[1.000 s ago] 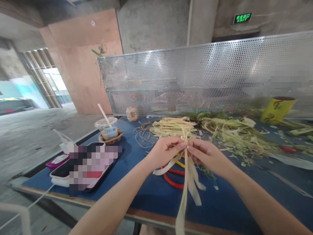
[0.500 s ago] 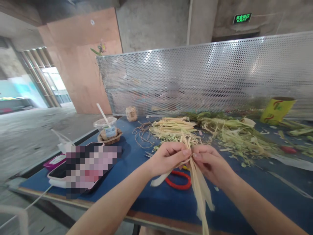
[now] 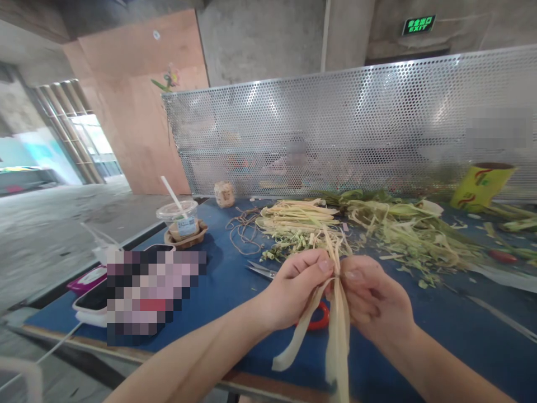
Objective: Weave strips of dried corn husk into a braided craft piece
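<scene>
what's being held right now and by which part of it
The left grip and right grip pinch a bundle of long, flat, pale-yellow, husk-like strips at its gathered narrow section, with loose ends hanging below.

left hand (image 3: 296, 288): thumb and finger pinching | right hand (image 3: 377, 296): fingers curled, pinching | hands close together | left arm (image 3: 197, 352) from near left | right arm (image 3: 444, 364) from near right

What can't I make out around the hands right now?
Head view throughout:
Scissors: middle hidden by the left hand and the husk strips.
Husk strips: pinched part partly covered by the left hand and right hand; longest end cut off by the bottom edge.
Shapes behind the perforated metal panel: blurred through it.
</scene>
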A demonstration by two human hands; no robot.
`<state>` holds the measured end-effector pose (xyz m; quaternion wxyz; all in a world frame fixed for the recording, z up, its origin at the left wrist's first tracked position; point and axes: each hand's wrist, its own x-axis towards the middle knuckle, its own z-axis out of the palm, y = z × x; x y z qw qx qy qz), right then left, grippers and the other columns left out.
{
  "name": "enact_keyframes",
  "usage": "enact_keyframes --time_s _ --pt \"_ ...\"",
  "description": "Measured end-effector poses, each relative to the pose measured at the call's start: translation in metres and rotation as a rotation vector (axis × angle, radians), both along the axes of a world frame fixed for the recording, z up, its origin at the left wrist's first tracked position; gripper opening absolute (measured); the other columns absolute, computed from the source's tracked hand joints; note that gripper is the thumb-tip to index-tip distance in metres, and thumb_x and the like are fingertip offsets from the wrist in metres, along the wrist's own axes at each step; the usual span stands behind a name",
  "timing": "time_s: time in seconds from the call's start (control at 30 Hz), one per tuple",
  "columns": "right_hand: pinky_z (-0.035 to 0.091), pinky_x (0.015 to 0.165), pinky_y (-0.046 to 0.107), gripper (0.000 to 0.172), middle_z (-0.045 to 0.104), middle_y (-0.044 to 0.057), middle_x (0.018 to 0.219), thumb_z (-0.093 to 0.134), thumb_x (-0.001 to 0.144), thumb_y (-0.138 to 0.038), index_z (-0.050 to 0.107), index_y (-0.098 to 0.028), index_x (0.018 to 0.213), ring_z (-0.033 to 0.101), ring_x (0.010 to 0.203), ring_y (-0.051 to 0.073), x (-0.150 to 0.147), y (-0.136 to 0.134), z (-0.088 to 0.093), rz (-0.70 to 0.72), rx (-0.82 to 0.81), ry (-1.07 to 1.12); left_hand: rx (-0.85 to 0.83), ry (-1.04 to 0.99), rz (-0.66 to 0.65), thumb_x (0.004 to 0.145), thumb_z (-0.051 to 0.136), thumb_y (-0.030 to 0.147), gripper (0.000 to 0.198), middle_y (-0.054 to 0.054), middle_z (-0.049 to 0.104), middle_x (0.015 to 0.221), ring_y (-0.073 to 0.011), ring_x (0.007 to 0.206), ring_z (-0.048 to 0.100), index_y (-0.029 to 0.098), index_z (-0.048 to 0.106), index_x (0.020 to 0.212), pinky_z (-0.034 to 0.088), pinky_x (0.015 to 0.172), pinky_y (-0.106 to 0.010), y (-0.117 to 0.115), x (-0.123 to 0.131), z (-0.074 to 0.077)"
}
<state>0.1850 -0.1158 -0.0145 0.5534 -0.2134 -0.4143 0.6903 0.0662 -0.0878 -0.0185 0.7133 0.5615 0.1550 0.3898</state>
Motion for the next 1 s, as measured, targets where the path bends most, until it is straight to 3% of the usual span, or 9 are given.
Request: enact_keyframes --time_s 0.37,0.57,0.8,1.0 --pt "0.01 0.025 0.016 0.035 0.013 -0.01 0.026 0.051 0.053 -0.024 0.021 -0.019 0.036 0.009 0.021 0.001 0.0 -0.004 0.003 0.021 0.026 0.005 -0.114 -0.028 0.039 0.069 0.06 0.042 0.035 0.005 0.039 0.044 -0.0039 0.04 0.029 0.014 0.044 0.053 0.02 0.042 -0.02 -0.008 0.004 0.003" --pt "0.013 0.028 0.019 0.031 0.021 -0.009 0.026 0.056 0.057 -0.03 0.035 -0.019 0.036 0.016 0.024 0.003 0.006 0.007 0.002 -0.044 0.097 -0.194 -0.101 -0.031 0.033 0.066 0.063 0.041 0.035 0.005 0.04 0.046 -0.0036 0.042 0.034 0.014 0.044 0.055 0.027 0.046 -0.019 0.004 0.003 0.005" --pt "0.015 0.035 0.02 0.031 0.029 -0.008 0.034 0.055 0.067 -0.029 0.04 -0.017 0.043 0.022 0.031 0.004 0.015 0.022 -0.008 -0.136 0.178 -0.304 0.141 0.173 0.168 0.073 0.053 0.048 0.038 0.005 0.037 0.052 -0.0053 0.049 0.034 0.015 0.042 0.059 0.029 0.051 -0.02 0.024 0.001 -0.006" --pt "0.015 0.039 0.021 0.032 0.032 -0.007 0.037 0.058 0.07 -0.031 0.043 -0.016 0.046 0.027 0.035 0.004 0.02 0.031 -0.015 -0.239 0.176 -0.394 0.346 0.284 0.236 0.079 0.044 0.046 0.036 0.003 0.041 0.053 -0.0074 0.05 0.038 0.015 0.043 0.06 0.032 0.052 -0.022 0.028 -0.001 -0.005"
